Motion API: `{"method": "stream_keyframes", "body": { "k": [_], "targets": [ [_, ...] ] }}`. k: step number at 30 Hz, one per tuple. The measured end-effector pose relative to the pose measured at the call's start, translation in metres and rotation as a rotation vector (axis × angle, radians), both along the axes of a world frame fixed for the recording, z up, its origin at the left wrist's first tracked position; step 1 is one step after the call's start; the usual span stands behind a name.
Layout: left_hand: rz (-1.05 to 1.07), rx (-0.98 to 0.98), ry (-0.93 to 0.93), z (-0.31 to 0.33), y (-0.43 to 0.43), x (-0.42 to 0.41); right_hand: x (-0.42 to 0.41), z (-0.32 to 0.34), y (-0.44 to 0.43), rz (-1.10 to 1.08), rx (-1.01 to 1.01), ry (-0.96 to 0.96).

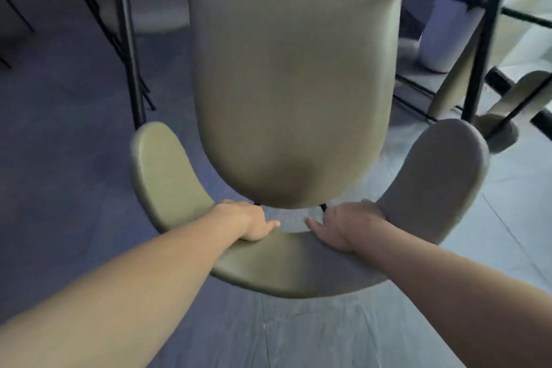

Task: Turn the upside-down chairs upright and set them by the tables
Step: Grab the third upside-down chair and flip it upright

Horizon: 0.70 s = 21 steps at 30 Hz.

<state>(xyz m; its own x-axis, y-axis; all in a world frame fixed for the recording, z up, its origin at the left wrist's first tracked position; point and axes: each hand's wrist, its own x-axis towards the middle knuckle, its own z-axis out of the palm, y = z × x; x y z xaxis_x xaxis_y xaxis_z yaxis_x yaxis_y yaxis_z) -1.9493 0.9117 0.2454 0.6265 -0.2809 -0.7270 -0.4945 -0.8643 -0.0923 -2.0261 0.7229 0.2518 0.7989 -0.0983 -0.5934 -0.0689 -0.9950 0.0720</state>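
Note:
An olive-green upholstered chair (292,92) stands upright right in front of me, seen from behind and above, its seat pointing away. Its curved backrest (268,266) wraps toward me, with both ends curling forward at left and right. My left hand (251,222) grips the top edge of the backrest left of centre. My right hand (343,225) grips the same edge right of centre. Both thumbs point inward across the gap between backrest and seat.
Black metal table legs (128,39) rise at the left, just beyond the chair. A second black frame (484,48) stands at the right, with another olive chair (504,116) lying among its bars. A white cylindrical base (442,30) stands behind. The floor is grey tile.

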Motion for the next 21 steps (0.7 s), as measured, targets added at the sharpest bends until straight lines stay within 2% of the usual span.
{"method": "stream_keyframes", "body": {
  "k": [5,11,16,18,21],
  "targets": [
    [-0.023,0.015,0.036,0.099,-0.033,0.077,0.08,0.116,-0.025,-0.054,0.015,0.127],
    [-0.038,-0.001,-0.022,0.173,-0.048,0.166,0.163,0.192,-0.038,-0.067,0.0,0.091],
    [-0.042,-0.147,-0.196,0.225,-0.056,0.221,0.223,0.225,-0.049,-0.04,0.066,-0.067],
    [-0.057,-0.197,-0.271,0.239,-0.059,0.241,0.245,0.232,-0.055,0.005,0.034,-0.193],
    [0.032,-0.298,-0.352,0.249,-0.069,0.27,0.277,0.238,-0.066,0.076,-0.026,-0.32]
  ]
}}
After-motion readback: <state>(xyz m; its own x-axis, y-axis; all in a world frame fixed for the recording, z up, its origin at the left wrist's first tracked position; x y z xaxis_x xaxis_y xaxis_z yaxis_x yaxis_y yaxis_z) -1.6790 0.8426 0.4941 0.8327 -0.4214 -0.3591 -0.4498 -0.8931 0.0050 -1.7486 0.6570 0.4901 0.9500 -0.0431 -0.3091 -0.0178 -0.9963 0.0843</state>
